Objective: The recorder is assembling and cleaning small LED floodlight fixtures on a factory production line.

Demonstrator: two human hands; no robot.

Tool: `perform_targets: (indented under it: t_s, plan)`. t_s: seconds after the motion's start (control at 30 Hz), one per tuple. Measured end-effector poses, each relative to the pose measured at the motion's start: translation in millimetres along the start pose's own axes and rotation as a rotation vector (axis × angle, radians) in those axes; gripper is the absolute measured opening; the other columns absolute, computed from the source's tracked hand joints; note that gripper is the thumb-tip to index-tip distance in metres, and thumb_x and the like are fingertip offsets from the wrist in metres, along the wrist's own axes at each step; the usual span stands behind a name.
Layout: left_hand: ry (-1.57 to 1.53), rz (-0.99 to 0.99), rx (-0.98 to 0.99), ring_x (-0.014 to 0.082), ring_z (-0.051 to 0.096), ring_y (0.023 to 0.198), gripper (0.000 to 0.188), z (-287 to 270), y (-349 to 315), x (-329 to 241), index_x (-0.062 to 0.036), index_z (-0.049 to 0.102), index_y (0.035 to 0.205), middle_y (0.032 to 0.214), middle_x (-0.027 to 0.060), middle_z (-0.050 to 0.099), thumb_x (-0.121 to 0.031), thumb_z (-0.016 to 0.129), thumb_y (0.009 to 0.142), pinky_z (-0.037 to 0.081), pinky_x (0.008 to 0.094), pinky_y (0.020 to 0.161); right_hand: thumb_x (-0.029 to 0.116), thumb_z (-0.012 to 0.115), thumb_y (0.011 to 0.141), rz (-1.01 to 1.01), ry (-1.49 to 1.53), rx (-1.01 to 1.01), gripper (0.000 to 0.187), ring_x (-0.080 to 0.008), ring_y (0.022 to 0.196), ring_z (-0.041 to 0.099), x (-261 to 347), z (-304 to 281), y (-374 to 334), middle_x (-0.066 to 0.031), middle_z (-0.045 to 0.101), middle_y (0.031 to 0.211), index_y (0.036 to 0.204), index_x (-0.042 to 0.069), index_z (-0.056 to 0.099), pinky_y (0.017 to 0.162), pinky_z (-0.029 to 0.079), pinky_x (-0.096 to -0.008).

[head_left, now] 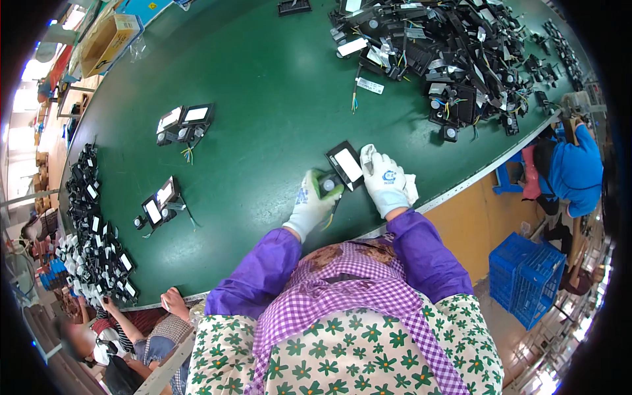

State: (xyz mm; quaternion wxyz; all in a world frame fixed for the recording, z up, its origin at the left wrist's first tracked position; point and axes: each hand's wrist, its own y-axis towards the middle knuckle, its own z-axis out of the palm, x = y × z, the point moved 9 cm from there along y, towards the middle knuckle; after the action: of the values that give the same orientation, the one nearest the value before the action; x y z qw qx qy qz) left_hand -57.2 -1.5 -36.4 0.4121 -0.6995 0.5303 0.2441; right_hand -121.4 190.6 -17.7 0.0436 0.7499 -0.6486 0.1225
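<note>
A small black floodlight [347, 165] with a white front panel is tilted in front of me, near the table's front edge. My left hand [308, 204], in a white and green glove, is closed round its lower left end, where a round pale sensor [328, 185] and thin wires show. At the floodlight's right edge is my right hand [385, 179], in a white glove, its fingers bent over a white cloth [411, 189] that sticks out beside the palm. The right fingertips are partly hidden by the cloth.
On the green table [263, 85], a big heap of black floodlights [454, 59] lies at the far right. Small groups of floodlights [184, 124] sit left of me, with a long pile [99, 230] along the left edge. Blue crates [526, 276] stand right; co-workers sit at both sides.
</note>
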Motion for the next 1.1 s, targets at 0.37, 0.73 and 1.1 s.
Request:
perform_targets:
  t_s: [0.37, 0.73, 1.1]
  plan:
    - [-0.202, -0.025, 0.25, 0.0233, 0.063, 0.102, 0.054, 14, 13, 3, -0.0007, 0.053, 0.122, 0.113, 0.0155, 0.064, -0.016, 0.079, 0.078, 0.051, 0.0357, 0.09, 0.032, 0.052, 0.093, -0.324, -0.326, -0.167, 0.029, -0.0308, 0.09, 0.063, 70, -31, 35, -0.0109, 0.063, 0.095, 0.112, 0.012, 0.059, 0.082, 0.051, -0.0439]
    - [-0.276, 0.059, 0.219, 0.0287, 0.066, 0.101, 0.051, 15, 16, 0, 0.0003, 0.052, 0.115, 0.106, 0.0177, 0.066, -0.02, 0.08, 0.077, 0.05, 0.0368, 0.09, 0.032, 0.055, 0.092, -0.103, 0.012, 0.135, 0.034, -0.0329, 0.091, 0.065, 34, 3, 39, -0.0143, 0.066, 0.1, 0.117, 0.008, 0.058, 0.082, 0.051, -0.0459]
    - [-0.325, 0.01, 0.216, 0.0294, 0.066, 0.1, 0.049, 15, 22, 8, 0.0004, 0.053, 0.114, 0.104, 0.0181, 0.067, -0.019, 0.078, 0.077, 0.05, 0.0372, 0.089, 0.035, 0.051, 0.094, -0.297, -0.127, 0.26, 0.026, -0.028, 0.085, 0.066, 93, 25, 75, -0.0091, 0.066, 0.093, 0.099, 0.012, 0.061, 0.078, 0.051, -0.0431]
